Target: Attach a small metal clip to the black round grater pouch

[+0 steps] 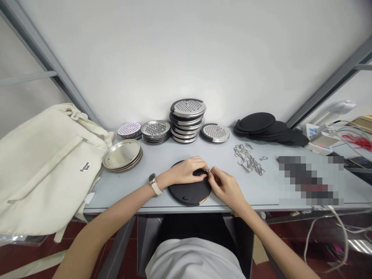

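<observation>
Fingers [203, 170] of both hands pinch the black pouch's [188, 190] top edge.

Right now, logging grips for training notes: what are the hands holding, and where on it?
Both the left hand and right hand pinch the black round pouch at its upper right edge.

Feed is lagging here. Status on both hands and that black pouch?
Left hand pressing black round pouch flat. Right hand pinching a small clip at its top edge. Loose metal clips lie apart, right.
</observation>
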The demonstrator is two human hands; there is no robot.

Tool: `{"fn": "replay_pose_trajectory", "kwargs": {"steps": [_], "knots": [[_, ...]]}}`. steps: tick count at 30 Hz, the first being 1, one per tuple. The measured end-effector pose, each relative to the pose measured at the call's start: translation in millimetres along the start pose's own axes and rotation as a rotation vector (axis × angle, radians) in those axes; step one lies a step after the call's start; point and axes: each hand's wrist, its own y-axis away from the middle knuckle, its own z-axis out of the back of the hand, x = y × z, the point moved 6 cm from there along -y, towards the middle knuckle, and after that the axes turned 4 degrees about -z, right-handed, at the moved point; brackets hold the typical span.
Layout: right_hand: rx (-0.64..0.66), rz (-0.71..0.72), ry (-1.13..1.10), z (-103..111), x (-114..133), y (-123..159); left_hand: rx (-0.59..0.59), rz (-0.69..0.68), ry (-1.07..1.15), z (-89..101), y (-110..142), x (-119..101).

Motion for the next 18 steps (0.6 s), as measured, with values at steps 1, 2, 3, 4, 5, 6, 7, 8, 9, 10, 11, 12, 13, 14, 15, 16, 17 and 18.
{"fn": "replay_pose_trajectory", "kwargs": {"steps": [1,2,3,4,5,6,7,8,9,10,11,12,13,14,15,16,17,18], "knots": [[-0.001,0.004,0.001,0.4,0.6,-0.1,0.001,0.002,-0.003,-0.3,0.1,0.3],[-0.002,0.007,0.001,0.8,1.3,-0.1,0.002,0.003,-0.006,-0.6,0.2,0.6],[-0.003,0.010,0.001,1.2,1.8,-0.1,0.004,0.004,-0.010,-1.0,0.2,1.0],[-0.003,0.012,0.000,1.6,2.3,-0.2,0.007,0.004,-0.014,-1.3,0.3,1.3],[-0.004,0.014,0.000,1.9,2.6,-0.2,0.011,0.005,-0.018,-1.7,0.2,1.6],[-0.005,0.018,-0.001,2.2,3.0,-0.1,0.015,0.006,-0.021,-2.0,0.2,1.8],[-0.007,0.023,-0.001,2.4,3.2,-0.1,0.018,0.006,-0.024,-2.2,0.1,1.9],[-0.008,0.028,-0.001,2.6,3.5,0.0,0.022,0.007,-0.027,-2.4,0.1,1.9],[-0.009,0.032,-0.001,2.7,3.6,0.1,0.025,0.008,-0.030,-2.4,0.0,1.9],[-0.009,0.035,-0.002,2.8,3.7,0.3,0.027,0.009,-0.034,-2.3,-0.1,1.7],[-0.009,0.036,-0.003,2.9,3.8,0.5,0.028,0.011,-0.038,-2.1,-0.1,1.5],[-0.010,0.036,-0.005,3.1,3.9,0.8,0.028,0.012,-0.041,-1.8,-0.1,1.2],[-0.013,0.036,-0.006,3.4,4.0,1.0,0.028,0.014,-0.043,-1.6,0.0,0.9],[-0.017,0.037,-0.007,3.8,4.2,1.3,0.027,0.014,-0.045,-1.3,0.0,0.5],[-0.020,0.038,-0.007,4.0,4.3,1.5,0.026,0.013,-0.046,-1.0,0.0,0.1],[-0.022,0.038,-0.006,4.1,4.4,1.5,0.026,0.014,-0.048,-0.9,0.1,-0.1],[-0.019,0.038,-0.004,3.9,4.3,1.4,0.027,0.014,-0.050,-0.8,0.1,-0.2],[-0.012,0.037,-0.002,3.4,4.0,1.2,0.029,0.015,-0.053,-0.8,0.2,-0.2]]}}
